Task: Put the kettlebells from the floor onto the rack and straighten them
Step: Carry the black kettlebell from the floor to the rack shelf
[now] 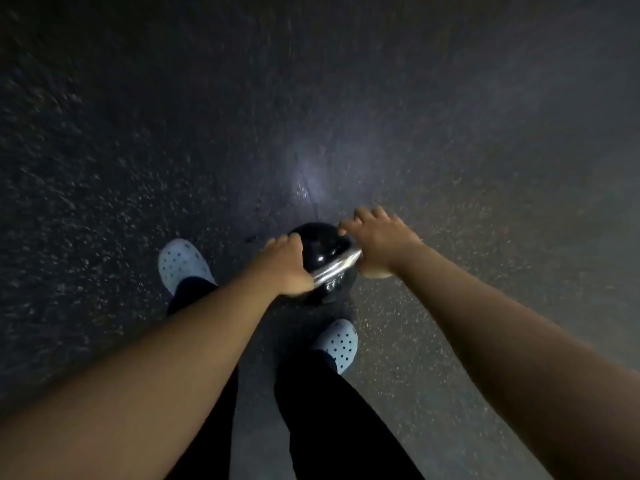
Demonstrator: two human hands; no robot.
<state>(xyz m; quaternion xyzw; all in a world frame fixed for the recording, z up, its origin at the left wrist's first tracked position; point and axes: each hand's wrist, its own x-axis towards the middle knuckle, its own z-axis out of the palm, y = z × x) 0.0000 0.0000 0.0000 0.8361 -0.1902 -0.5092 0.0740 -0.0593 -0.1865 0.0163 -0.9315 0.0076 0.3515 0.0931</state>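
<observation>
A glossy black kettlebell (323, 251) with a shiny metal handle hangs just above the dark speckled floor, between my feet. My left hand (284, 268) is closed around the left end of the handle. My right hand (377, 239) grips the right end, fingers curled over the top. Both arms reach straight down to it. The lower part of the bell is hidden behind my hands and the handle. No rack is in view.
My two feet in pale blue perforated clogs stand on the floor, the left clog (181, 263) ahead and the right clog (337, 342) behind the bell. Dark speckled rubber flooring (450, 133) fills the rest of the frame, with a faint seam (306, 188).
</observation>
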